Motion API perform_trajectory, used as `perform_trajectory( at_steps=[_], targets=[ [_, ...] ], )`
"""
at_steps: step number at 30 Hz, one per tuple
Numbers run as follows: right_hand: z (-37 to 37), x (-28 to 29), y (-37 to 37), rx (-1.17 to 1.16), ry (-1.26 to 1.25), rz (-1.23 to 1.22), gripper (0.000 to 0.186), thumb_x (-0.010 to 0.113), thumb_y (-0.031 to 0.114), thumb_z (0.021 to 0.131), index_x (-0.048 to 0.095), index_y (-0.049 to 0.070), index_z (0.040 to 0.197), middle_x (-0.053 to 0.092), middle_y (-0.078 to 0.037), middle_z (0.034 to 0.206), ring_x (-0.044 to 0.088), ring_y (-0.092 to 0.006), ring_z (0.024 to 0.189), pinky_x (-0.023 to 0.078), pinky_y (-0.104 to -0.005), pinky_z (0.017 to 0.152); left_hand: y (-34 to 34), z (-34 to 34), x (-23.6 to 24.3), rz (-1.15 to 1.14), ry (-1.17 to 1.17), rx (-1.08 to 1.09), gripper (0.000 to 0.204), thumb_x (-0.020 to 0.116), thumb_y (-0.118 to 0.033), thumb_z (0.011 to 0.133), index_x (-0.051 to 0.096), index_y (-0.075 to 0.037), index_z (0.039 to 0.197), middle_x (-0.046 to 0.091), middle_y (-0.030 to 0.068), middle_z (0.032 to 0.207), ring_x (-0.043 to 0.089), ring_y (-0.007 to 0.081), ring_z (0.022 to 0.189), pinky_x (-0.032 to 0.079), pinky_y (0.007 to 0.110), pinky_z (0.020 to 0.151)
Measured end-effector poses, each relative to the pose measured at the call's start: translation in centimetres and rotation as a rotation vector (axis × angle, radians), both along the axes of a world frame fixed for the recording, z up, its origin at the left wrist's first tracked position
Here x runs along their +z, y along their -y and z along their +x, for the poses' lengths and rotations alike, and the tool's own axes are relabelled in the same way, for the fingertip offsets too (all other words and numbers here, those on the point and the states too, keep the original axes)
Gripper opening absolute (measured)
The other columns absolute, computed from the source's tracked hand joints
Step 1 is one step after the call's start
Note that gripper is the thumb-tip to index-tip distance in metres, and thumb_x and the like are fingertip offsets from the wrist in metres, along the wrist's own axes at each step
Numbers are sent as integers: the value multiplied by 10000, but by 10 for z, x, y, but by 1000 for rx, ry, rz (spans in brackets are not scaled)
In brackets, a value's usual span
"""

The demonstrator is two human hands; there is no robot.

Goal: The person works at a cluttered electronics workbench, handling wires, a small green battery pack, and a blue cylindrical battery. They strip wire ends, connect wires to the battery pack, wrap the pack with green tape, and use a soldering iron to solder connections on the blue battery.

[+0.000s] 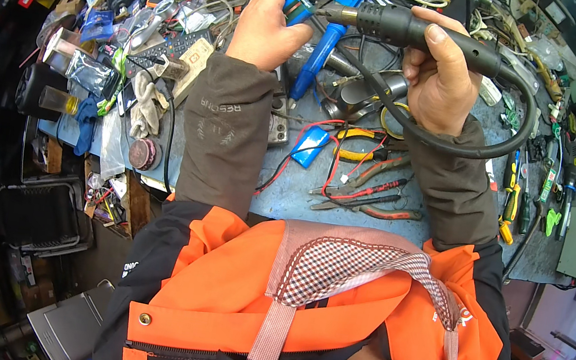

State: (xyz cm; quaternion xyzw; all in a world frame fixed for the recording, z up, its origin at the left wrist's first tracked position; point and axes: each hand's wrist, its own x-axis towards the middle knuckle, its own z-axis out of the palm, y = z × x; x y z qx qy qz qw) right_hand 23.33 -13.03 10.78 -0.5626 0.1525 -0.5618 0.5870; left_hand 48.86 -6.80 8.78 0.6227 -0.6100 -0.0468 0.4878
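My right hand (pixel 445 84) is wrapped round the black handle of a hot-air gun (pixel 393 26), thumb on top. Its metal nozzle points left, and a thick black hose loops down past my wrist. Fingers closed, my left hand (pixel 260 30) pinches a small blue-and-green piece (pixel 298 9) right by the nozzle tip; its exact kind I cannot make out. Below the nozzle, a blue tube-shaped tool (pixel 317 63) stands slanted. Nearer me on the blue bench lies a blue battery pack (pixel 310 146) with red and black wires.
Yellow-handled pliers (pixel 356 154), red-and-black test probes (pixel 376 189) and other pliers lie near the bench's front edge. Work gloves (pixel 147 105) and a round tin (pixel 145 154) are at left. Screwdrivers (pixel 510 202) line the right. Cables and parts crowd the back.
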Motion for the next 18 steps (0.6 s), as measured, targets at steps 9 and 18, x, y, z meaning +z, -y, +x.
perform_trajectory(
  at_steps=[9, 18],
  targets=[
    [3, -1, 4, 11, 64, 4, 299, 740, 219, 971, 783, -6, 1163, 606, -17, 665, 515, -76, 543, 378, -231, 495, -5, -5, 4, 48, 3, 42, 428, 787, -42, 740, 602, -37, 1126, 697, 154, 999, 699, 308, 925, 562, 415, 865],
    [-2, 1, 5, -12, -25, -10, 374, 673, 217, 994, 744, -68, 1226, 592, -60, 735, 513, -132, 597, 425, -272, 543, -7, -7, 8, 56, 23, 51, 442, 811, -38, 740, 599, -48, 1128, 682, 138, 986, 692, 294, 918, 565, 407, 859]
  ],
)
